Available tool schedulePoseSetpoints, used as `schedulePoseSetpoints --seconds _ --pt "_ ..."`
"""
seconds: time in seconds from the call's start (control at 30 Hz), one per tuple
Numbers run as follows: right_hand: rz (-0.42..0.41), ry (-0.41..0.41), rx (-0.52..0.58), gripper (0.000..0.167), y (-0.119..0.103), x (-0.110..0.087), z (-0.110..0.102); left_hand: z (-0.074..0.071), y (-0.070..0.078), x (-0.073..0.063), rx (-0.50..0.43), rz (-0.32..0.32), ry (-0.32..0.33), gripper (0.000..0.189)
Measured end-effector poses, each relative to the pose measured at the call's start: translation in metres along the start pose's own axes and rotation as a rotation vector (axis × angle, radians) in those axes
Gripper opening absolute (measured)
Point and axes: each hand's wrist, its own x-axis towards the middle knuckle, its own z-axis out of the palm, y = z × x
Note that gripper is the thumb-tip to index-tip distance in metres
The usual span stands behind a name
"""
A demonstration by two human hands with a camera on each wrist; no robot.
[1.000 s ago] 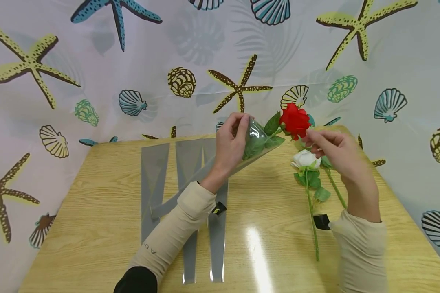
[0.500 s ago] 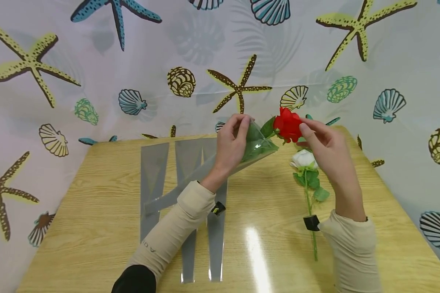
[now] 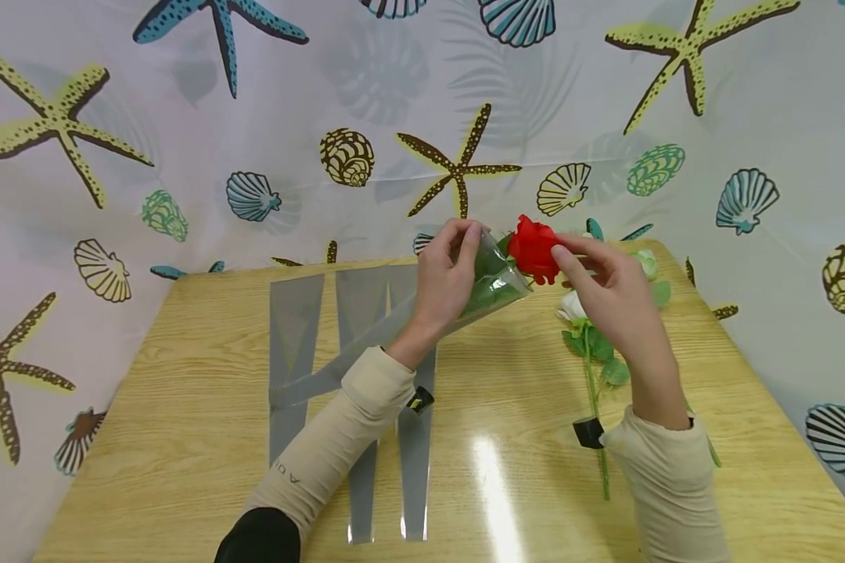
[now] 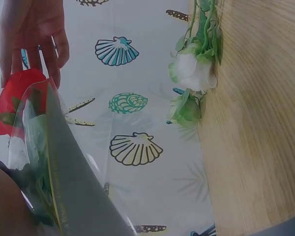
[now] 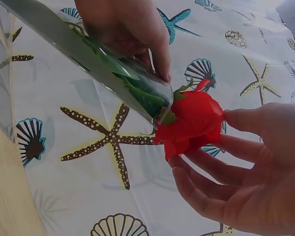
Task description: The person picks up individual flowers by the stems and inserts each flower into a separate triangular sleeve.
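A red artificial rose (image 3: 533, 249) has its stem and leaves inside a clear, grey-backed flower sleeve (image 3: 493, 291). Its bloom sits right at the sleeve's wide mouth. My left hand (image 3: 444, 281) pinches the sleeve near that rim, above the table. My right hand (image 3: 616, 301) holds the bloom; in the right wrist view the thumb and fingers curve round the red petals (image 5: 196, 120). Leaves (image 5: 147, 96) show through the plastic there. From the left wrist view, the right hand's fingers reach the far side of the bloom. The stem's lower end is hidden behind my left hand and forearm.
Several flat grey sleeves (image 3: 294, 328) lie on the wooden table (image 3: 204, 438) at left. A white rose (image 3: 572, 307) and a pale green-white rose (image 3: 646, 264) lie at right, partly behind my right arm. A shell-patterned cloth (image 3: 394, 78) hangs behind.
My right hand has moved left and slightly down with the rose, whose leaves have slid deeper into the sleeve. The sleeve's narrow end has shifted left; my left hand has stayed put.
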Motion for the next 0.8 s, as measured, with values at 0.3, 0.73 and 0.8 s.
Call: schedulePoseSetpoints --seconds 0.3,0.73,0.8 --pt "0.0 -0.008 0.017 0.045 0.0015 0.002 0.0059 0.0021 0.0009 0.0001 -0.008 0.025 -0.004 0.024" --pt "-0.008 -0.004 0.093 0.042 0.0042 0.005 0.0092 0.0035 0.0046 0.0004 0.012 0.036 -0.028 0.026" --pt "-0.021 0.004 0.096 0.041 0.0032 0.0046 0.0105 0.0034 0.0052 0.0001 0.014 0.038 -0.025 0.026"
